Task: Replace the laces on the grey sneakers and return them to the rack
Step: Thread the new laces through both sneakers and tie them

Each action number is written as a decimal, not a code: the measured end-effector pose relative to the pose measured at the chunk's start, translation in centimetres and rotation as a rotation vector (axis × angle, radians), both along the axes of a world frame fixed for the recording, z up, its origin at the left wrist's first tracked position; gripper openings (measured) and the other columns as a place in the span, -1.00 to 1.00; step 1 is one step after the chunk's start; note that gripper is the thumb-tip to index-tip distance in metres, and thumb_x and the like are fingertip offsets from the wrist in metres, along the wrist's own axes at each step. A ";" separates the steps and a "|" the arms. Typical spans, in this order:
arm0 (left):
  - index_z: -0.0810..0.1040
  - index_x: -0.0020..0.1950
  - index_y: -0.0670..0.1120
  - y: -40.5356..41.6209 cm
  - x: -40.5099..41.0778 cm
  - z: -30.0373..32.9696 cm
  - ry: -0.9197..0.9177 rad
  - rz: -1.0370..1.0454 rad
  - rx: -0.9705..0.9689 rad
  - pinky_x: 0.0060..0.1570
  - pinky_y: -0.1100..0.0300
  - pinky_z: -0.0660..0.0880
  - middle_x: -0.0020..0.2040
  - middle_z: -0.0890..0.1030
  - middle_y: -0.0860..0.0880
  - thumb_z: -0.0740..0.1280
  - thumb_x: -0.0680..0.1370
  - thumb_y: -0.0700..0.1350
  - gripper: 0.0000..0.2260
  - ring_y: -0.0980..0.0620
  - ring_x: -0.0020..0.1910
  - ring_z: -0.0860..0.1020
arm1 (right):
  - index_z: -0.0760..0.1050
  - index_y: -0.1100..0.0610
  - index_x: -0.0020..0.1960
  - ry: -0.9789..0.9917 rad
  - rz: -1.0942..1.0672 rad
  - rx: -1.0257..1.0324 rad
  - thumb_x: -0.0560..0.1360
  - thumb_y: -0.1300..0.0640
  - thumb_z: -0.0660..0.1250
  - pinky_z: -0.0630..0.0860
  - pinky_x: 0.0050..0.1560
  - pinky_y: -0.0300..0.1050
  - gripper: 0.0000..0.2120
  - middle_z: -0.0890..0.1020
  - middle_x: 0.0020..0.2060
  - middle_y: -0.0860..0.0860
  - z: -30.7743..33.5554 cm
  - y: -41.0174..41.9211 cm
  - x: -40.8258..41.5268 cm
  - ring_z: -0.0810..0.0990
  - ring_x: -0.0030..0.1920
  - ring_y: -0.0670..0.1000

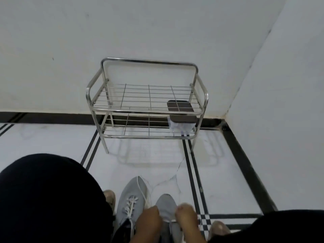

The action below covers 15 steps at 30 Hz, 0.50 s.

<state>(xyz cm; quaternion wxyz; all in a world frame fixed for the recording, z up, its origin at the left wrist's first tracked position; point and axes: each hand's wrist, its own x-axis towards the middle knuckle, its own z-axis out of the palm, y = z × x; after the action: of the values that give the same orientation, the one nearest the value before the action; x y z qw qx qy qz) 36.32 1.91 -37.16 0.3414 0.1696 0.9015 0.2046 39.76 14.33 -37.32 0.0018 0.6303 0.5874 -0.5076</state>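
Two grey sneakers stand on the floor between my knees. The left sneaker (pixel 130 199) is laced with a white lace (pixel 131 205). The right sneaker (pixel 166 205) lies partly under my hands. My left hand (pixel 149 223) and my right hand (pixel 186 219) each pinch a stretch of white lace (pixel 171 220) pulled taut across that shoe. The metal shoe rack (pixel 147 106) stands against the wall ahead, both wire shelves bare of shoes.
A clear box with a brown lid (pixel 182 122) sits on the rack's lower shelf at the right. My dark-clothed knees (pixel 49 199) fill the lower left and right corners. The floor is white tile with black stripes. A wall corner closes the right side.
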 end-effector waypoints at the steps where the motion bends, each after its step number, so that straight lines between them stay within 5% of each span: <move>1: 0.49 0.11 -0.02 0.0 -0.5 -0.1 -0.001 -0.011 -0.020 0.13 0.24 0.40 0.26 0.54 -0.08 0.14 0.62 -0.02 -0.82 -0.01 0.24 0.51 | 0.56 0.20 0.01 -0.024 0.050 0.019 0.59 0.19 0.11 0.49 0.12 -0.12 -0.75 0.61 0.12 0.18 0.1 0.7 0.2 0.58 0.12 0.14; 3: 0.50 0.21 -0.08 0.0 -0.9 -0.9 -0.022 0.018 -0.076 0.14 0.22 0.41 0.26 0.55 -0.08 0.17 0.60 0.05 -0.70 -0.02 0.24 0.52 | 0.59 0.15 -0.10 -0.116 0.286 0.098 0.52 0.22 0.15 0.52 -0.05 -0.10 -0.77 0.64 -0.05 0.09 -0.4 1.3 0.2 0.59 -0.04 0.13; 5: 0.46 0.33 -0.09 0.0 -0.4 -1.6 -0.093 0.014 -0.114 0.19 0.22 0.39 0.32 0.52 -0.09 0.15 0.61 0.08 -0.62 -0.01 0.29 0.49 | 0.62 0.13 -0.01 -0.139 0.384 0.168 0.53 0.22 0.16 0.47 -0.14 -0.17 -0.75 0.65 -0.01 0.07 -0.7 0.7 0.3 0.60 0.01 0.12; 10: 0.27 0.45 -0.07 0.4 0.8 -3.3 -0.110 0.032 -0.119 0.32 0.10 0.38 0.36 0.48 -0.11 0.13 0.51 0.32 -0.35 -0.08 0.32 0.47 | 0.59 0.13 -0.01 -0.269 0.449 0.102 0.56 0.18 0.14 0.50 0.00 -0.12 -0.76 0.63 0.07 0.11 -2.8 -0.6 1.7 0.59 0.08 0.13; 15: 0.38 0.32 -0.10 0.5 0.3 -3.7 -0.093 0.029 -0.205 0.25 0.07 0.43 0.27 0.54 -0.12 0.14 0.57 0.21 -0.52 -0.10 0.27 0.51 | 0.63 0.06 0.07 -0.318 0.590 0.129 0.52 0.13 0.19 0.53 0.13 -0.08 -0.74 0.64 0.10 0.05 -3.3 -1.3 2.1 0.58 0.14 0.11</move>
<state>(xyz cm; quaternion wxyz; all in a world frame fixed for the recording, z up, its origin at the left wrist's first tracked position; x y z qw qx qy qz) 36.67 2.43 -40.88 0.3954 0.1112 0.9033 0.1237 41.85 12.99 -40.62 0.2005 0.5032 0.7678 -0.3421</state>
